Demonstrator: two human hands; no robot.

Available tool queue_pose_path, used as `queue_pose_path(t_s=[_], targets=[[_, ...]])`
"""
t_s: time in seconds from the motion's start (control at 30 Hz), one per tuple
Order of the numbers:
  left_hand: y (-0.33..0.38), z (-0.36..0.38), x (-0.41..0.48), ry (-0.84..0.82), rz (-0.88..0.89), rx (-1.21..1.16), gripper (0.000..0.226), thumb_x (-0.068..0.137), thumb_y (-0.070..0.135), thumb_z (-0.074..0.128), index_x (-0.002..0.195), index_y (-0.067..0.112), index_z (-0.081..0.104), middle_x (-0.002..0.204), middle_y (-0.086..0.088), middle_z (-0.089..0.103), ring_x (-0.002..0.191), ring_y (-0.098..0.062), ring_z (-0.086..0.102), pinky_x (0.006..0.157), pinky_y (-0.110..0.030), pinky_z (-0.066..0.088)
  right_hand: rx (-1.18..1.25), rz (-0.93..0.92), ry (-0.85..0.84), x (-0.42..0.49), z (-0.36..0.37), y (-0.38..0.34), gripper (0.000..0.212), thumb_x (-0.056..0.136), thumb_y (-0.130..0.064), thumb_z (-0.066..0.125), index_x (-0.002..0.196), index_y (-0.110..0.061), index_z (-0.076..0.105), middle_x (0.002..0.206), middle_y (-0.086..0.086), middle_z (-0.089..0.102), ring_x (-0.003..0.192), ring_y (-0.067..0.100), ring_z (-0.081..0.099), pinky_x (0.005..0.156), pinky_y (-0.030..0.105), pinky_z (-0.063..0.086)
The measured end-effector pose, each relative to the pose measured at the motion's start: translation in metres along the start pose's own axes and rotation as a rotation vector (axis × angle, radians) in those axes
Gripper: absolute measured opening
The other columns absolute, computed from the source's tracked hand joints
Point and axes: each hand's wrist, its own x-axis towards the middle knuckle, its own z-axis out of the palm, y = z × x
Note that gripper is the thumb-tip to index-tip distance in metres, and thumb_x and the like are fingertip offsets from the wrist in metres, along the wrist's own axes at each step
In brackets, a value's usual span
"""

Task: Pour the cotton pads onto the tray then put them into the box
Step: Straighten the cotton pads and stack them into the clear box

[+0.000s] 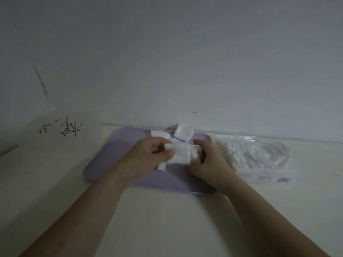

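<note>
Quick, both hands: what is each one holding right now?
Left hand: closed on the stack of cotton pads, thumb on top.
Right hand: closed on the same stack, at its other end.

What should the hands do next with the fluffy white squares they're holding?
Probably carry the stack of cotton pads, held between the left hand and right hand over the purple tray, rightward into the clear box, which already holds pads. A few loose pads would remain on the tray.

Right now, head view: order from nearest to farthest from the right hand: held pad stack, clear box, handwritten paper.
1. Held pad stack: in the right hand, shared with the left hand.
2. Clear box: just right, beside the tray.
3. Handwritten paper: far left.
</note>
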Motion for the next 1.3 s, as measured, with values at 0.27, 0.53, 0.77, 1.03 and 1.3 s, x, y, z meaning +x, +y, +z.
queue_pose_path(t_s=[0.27,0.53,0.77,1.03,1.3], targets=[[-0.023,0.022,-0.002,-0.036,0.029,0.184,0.008,0.086,0.009,0.081,0.087,0.016,0.078,0.085,-0.020,0.075,0.074,-0.013,0.059,0.074,-0.033,0.046,-0.106,-0.005,-0.222,-0.002,-0.021,0.011,0.097,0.070,-0.020,0.067,0.161,-0.020,0.032,0.150,0.009,0.053,0.132,0.017,0.056,0.114,0.030,0.043],[-0.017,0.027,0.004,0.192,0.031,0.334,0.011,0.088,0.010,0.076,0.092,0.020,0.077,0.078,0.004,0.077,0.065,-0.007,0.065,0.067,-0.026,0.052,-0.120,-0.049,-0.106,-0.005,-0.009,0.009,0.077,0.092,-0.022,0.077,0.157,-0.016,0.037,0.150,0.005,0.050,0.140,0.020,0.049,0.116,0.024,0.035],[-0.037,-0.005,0.001,0.320,-0.154,0.874,0.030,0.083,0.047,0.078,0.097,0.021,0.073,0.110,-0.008,0.063,0.103,-0.031,0.063,0.092,-0.039,0.054,-0.119,-0.033,-0.099,-0.004,-0.004,0.009,0.080,0.090,-0.018,0.075,0.159,-0.017,0.035,0.153,0.006,0.048,0.142,0.021,0.047,0.121,0.034,0.035],[-0.033,-0.005,-0.004,0.289,-0.193,0.530,0.012,0.087,0.020,0.069,0.086,0.027,0.060,0.084,0.003,0.068,0.075,-0.021,0.063,0.063,-0.031,0.046,0.020,0.039,0.070,-0.010,-0.006,0.006,0.067,0.090,-0.019,0.077,0.150,-0.020,0.048,0.109,-0.015,0.060,0.109,0.016,0.064,0.099,0.028,0.049],[0.001,0.007,-0.017,0.168,-0.059,-0.214,0.037,0.086,-0.013,0.072,0.107,0.017,0.066,0.097,-0.004,0.078,0.076,-0.013,0.067,0.058,-0.020,0.052,0.110,0.087,0.098,-0.011,-0.007,0.004,0.054,0.093,-0.021,0.076,0.142,-0.020,0.053,0.093,-0.020,0.060,0.091,0.010,0.063,0.095,0.034,0.053]])
